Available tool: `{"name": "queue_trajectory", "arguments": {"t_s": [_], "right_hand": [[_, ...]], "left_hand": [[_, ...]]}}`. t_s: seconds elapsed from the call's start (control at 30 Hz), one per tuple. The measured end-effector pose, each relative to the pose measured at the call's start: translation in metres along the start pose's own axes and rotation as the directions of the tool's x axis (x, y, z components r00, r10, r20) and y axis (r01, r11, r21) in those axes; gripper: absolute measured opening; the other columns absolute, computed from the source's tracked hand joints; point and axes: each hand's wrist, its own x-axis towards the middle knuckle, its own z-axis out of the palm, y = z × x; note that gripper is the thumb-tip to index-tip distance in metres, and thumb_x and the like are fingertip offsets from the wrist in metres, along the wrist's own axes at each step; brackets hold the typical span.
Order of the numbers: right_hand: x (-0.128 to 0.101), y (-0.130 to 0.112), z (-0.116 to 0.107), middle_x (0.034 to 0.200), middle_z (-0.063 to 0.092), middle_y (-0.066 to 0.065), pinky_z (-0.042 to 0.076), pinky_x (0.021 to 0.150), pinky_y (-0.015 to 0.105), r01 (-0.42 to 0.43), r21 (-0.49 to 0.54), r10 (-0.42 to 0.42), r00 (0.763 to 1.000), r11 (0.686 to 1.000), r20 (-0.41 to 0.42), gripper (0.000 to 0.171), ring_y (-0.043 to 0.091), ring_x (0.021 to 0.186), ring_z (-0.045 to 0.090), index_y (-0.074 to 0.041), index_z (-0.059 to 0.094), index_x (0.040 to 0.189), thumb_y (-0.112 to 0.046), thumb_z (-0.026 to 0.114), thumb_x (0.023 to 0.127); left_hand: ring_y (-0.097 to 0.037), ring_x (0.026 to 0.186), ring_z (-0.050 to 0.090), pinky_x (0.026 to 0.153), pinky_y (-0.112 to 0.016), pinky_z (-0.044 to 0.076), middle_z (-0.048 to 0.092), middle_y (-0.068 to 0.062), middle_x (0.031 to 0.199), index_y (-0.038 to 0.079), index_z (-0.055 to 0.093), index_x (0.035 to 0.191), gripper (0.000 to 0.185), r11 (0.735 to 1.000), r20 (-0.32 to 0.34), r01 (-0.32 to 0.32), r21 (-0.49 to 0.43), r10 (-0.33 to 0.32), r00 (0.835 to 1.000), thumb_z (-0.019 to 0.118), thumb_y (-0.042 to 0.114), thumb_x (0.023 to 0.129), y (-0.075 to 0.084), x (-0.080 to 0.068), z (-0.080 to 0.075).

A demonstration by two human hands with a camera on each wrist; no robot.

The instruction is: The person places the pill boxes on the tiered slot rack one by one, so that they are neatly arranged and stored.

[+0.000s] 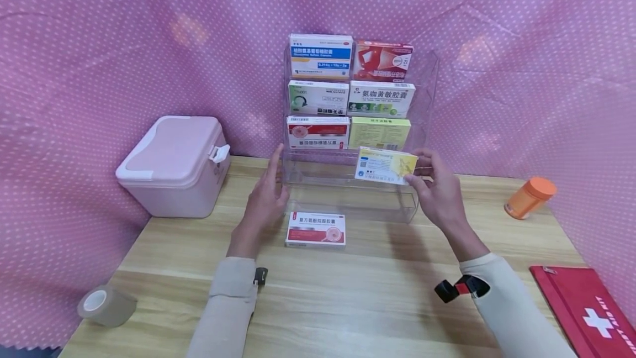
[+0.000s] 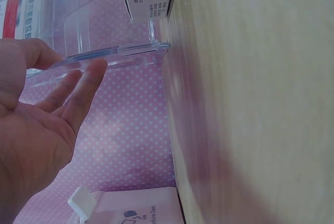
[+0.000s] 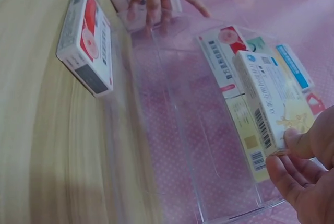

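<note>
The yellow-and-white medicine box [image 1: 386,166] is held in the air in front of the clear tiered rack [image 1: 424,104], level with the rack's empty lower tier and just below the pale yellow box [image 1: 379,133] on the tier above. The right hand [image 1: 437,189] grasps it by its right end, pinched between thumb and fingertips; the right wrist view shows the thumb [image 3: 305,143] pressed on the box's [image 3: 271,106] corner with the fingers behind it.

The left hand [image 1: 265,195] holds nothing. Its fingers are straight and slightly spread, and the fingertips [image 2: 94,72] lie against the left front edge of the rack [image 2: 112,57], as the left wrist view shows.

A red-and-white box [image 1: 316,229] lies flat on the wooden table [image 1: 348,291], just in front of the rack's lowest tray and just beside the left hand.

The rack's upper tiers carry six boxes in two columns:
- top: a blue-and-white box [image 1: 320,55] and a red box [image 1: 382,61];
- middle: a green-and-white box [image 1: 318,97] and a white box with green print [image 1: 381,99];
- third: a second red-and-white box [image 1: 318,132] and the pale yellow box.

A pink case with a white latch [image 1: 174,164] stands at the left of the table. A roll of tape [image 1: 106,305] lies near the front left corner. An orange bottle [image 1: 529,196] lies on its side at the right, and a red first-aid pouch [image 1: 586,308] lies at the front right corner. Pink dotted cloth [image 1: 99,43] forms the backdrop.
</note>
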Motion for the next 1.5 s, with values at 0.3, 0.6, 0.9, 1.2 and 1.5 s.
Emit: {"name": "queue_trajectory", "arguments": {"t_s": [0.3, 0.6, 0.9, 1.2, 1.5], "right_hand": [[0.015, 0.007, 0.008, 0.121, 0.072, 0.026, 0.054, 0.079, 0.001, -0.009, 0.02, 0.01, 0.998, 1.0, -0.062, 0.049, 0.015, 0.099, 0.066, 0.001, 0.058, 0.139, 0.013, 0.07, 0.093], [0.022, 0.012, 0.013, 0.121, 0.072, 0.028, 0.05, 0.08, -0.001, -0.008, 0.002, 0.009, 0.996, 1.0, -0.085, 0.048, 0.038, 0.104, 0.07, 0.004, 0.058, 0.138, 0.013, 0.07, 0.093], [0.027, 0.02, 0.024, 0.116, 0.07, 0.029, 0.057, 0.081, 0.006, 0.097, -0.062, -0.101, 0.993, 0.993, -0.066, 0.047, 0.041, 0.101, 0.073, 0.005, 0.059, 0.135, 0.017, 0.071, 0.091], [0.023, 0.027, 0.039, 0.106, 0.071, 0.023, 0.065, 0.084, 0.057, 0.262, -0.285, -0.272, 0.962, 0.922, 0.005, 0.045, 0.041, 0.096, 0.075, -0.001, 0.064, 0.128, 0.014, 0.075, 0.087], [0.025, 0.02, 0.063, 0.108, 0.078, 0.021, 0.065, 0.082, 0.054, 0.267, -0.377, -0.246, 0.964, 0.887, 0.102, 0.032, 0.038, 0.093, 0.077, -0.003, 0.069, 0.125, 0.008, 0.064, 0.095]], "left_hand": [[-0.042, 0.158, 0.041, 0.122, -0.07, 0.043, 0.03, -0.008, 0.178, 0.072, -0.01, 0.158, 0.112, 1.0, 0.008, 0.007, -0.022, -0.007, 1.0, 0.059, 0.002, 0.104, 0.002, 0.001, 0.001], [-0.041, 0.159, 0.04, 0.124, -0.07, 0.041, 0.029, -0.007, 0.179, 0.072, -0.01, 0.158, 0.111, 0.999, 0.01, 0.003, -0.034, -0.003, 1.0, 0.059, 0.003, 0.105, 0.002, 0.002, 0.002], [-0.042, 0.158, 0.041, 0.122, -0.07, 0.043, 0.03, -0.008, 0.178, 0.073, -0.01, 0.158, 0.112, 1.0, 0.01, 0.011, -0.027, -0.011, 1.0, 0.058, 0.002, 0.104, 0.002, 0.002, 0.002], [-0.042, 0.158, 0.042, 0.122, -0.067, 0.045, 0.029, -0.007, 0.179, 0.073, -0.01, 0.158, 0.115, 1.0, 0.012, 0.018, -0.025, -0.018, 1.0, 0.058, -0.001, 0.103, 0.002, 0.002, 0.001], [-0.044, 0.155, 0.045, 0.118, -0.069, 0.048, 0.03, -0.009, 0.178, 0.069, -0.009, 0.161, 0.114, 1.0, 0.001, 0.008, -0.008, -0.008, 1.0, 0.06, -0.001, 0.102, 0.001, 0.001, -0.001]]}}
